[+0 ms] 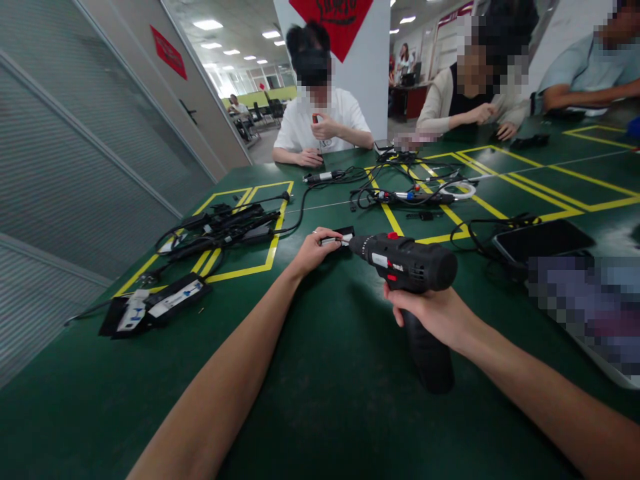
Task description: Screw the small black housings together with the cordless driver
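Note:
A black cordless drill (415,260) with red switches is in my right hand (430,310), which wraps round its grip. The drill points away and to the left, its bit at a small black case (346,233) with a pale strip on the table. Whether the bit touches it or is just above, I cannot tell. My left hand (316,251) is closed on the left end of this case, its fingertips pressed on the pale part. The hand partly hides the case, so its exact kind is unclear.
Black cables and adapters (235,227) lie in a yellow-taped area at left, with flat black parts (175,300) nearer. Soldering-iron-like tools with cords (410,197) lie ahead. A tablet or phone (545,240) is at right. Persons (320,120) sit across the green table (320,400).

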A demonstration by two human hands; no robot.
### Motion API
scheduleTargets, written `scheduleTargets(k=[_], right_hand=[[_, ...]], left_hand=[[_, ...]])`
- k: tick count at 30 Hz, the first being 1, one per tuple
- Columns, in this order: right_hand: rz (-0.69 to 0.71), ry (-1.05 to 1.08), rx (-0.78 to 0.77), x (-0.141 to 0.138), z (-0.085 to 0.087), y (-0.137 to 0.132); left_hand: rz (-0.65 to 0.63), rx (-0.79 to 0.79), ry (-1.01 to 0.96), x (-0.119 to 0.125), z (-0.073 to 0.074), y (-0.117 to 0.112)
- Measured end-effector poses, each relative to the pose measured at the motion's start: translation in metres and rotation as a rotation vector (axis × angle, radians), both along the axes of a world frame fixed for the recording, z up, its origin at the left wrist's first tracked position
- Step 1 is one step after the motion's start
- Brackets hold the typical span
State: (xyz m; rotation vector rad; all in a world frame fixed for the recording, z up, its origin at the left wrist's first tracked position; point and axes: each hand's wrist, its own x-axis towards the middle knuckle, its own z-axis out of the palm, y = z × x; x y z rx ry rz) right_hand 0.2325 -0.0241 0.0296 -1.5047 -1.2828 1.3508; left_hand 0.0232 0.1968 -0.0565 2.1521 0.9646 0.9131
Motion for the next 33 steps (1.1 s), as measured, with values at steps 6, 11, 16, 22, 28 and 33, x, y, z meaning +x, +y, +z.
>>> scheduleTargets(k=[6, 11, 16, 22, 28, 33], right_hand=[[0.008, 0.016, 0.006, 0.0, -0.002, 0.001], [0.016, 0.041, 0.031, 0.002, -0.003, 0.001], [0.03, 0.063, 0.051, 0.005, -0.008, 0.001], [0.008, 0.147, 0.056, 0.006, -0.01, 0.004], [-0.014, 0.19, 0.031, 0.008, -0.012, 0.006], [-0.016, 0.186, 0.025, 0.007, -0.012, 0.007]], left_hand=[[0.009, 0.013, 0.016, 0.001, 0.003, -0.002], [-0.011, 0.021, 0.032, 0.0, 0.002, -0.002], [-0.015, 0.027, 0.056, -0.002, 0.002, 0.0], [-0.02, 0.029, 0.059, -0.003, -0.001, 0.003], [0.002, 0.032, 0.07, -0.004, -0.003, 0.005], [-0.029, 0.043, 0.056, -0.005, -0.003, 0.005]])
